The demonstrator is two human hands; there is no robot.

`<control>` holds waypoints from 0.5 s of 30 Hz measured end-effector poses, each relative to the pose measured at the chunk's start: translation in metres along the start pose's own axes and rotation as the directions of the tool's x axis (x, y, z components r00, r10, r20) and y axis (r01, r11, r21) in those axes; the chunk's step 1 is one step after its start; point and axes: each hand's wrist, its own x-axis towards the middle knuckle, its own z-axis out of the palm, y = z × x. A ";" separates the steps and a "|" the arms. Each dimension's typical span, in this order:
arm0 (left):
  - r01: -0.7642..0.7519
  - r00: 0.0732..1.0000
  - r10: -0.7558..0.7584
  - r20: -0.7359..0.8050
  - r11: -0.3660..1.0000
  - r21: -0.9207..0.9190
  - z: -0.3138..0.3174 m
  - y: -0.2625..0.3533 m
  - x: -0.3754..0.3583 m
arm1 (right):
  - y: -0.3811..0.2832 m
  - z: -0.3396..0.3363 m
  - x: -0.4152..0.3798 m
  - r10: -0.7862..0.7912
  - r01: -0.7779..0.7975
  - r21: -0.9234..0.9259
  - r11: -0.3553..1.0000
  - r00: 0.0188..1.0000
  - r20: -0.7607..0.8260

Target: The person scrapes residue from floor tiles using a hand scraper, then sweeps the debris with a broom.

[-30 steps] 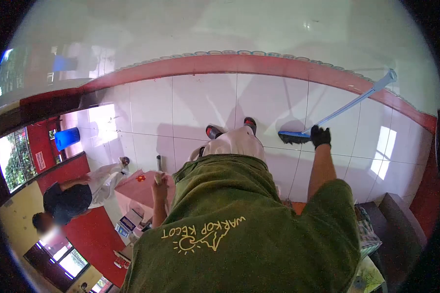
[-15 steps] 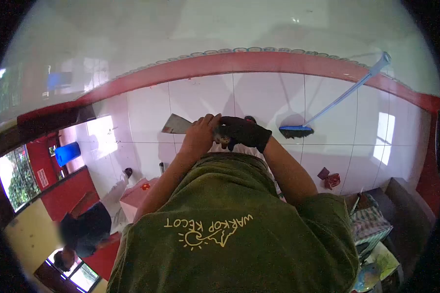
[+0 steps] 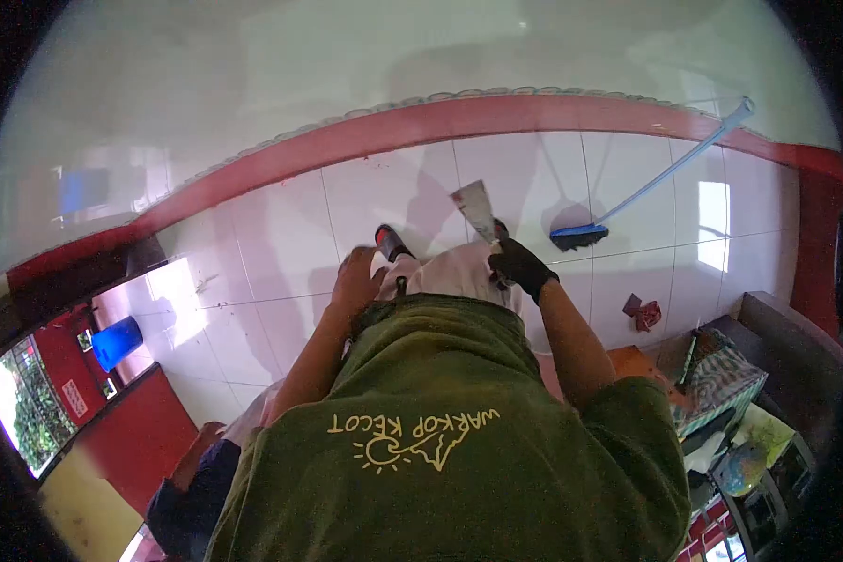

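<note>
My right hand [image 3: 523, 269], in a black glove, is closed around the handle of a paint scraper [image 3: 477, 208]. The flat, stained blade points forward and slightly left, above the tiled floor. The handle is mostly hidden in the glove. My left hand [image 3: 354, 281] is bare and hangs near my left thigh; its fingers are loosely apart, with nothing seen in them. Below, my left shoe [image 3: 390, 242] stands on the white tiles [image 3: 281, 225], while the right shoe is largely covered by the scraper and glove.
A blue-handled broom [image 3: 670, 173] leans against the wall ahead, right of me, bristles on the floor. A dark red crumpled item [image 3: 646, 315] lies on the tiles. At right stands a checked-cloth-covered thing [image 3: 721, 379]; at left are a blue bin [image 3: 117, 343] and another person [image 3: 197, 501].
My left hand has let go of the scraper and moved left and down. My right hand has shifted right with the scraper, whose blade has swung from pointing left to pointing forward.
</note>
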 end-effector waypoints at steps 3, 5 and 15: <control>0.131 0.980 -0.139 0.145 0.990 0.060 0.007 -0.081 -0.025 | 0.006 0.050 -0.001 -0.108 -0.157 -0.687 0.709 0.939 -0.326; 0.267 0.864 -0.218 0.454 0.963 -0.047 0.005 -0.112 -0.035 | 0.021 0.077 0.000 -0.206 -0.117 -0.772 0.625 0.929 -0.308; -0.060 0.987 0.059 0.150 0.998 0.006 -0.005 -0.135 -0.041 | 0.035 0.136 -0.005 -0.288 -0.249 -0.774 0.583 0.827 -0.483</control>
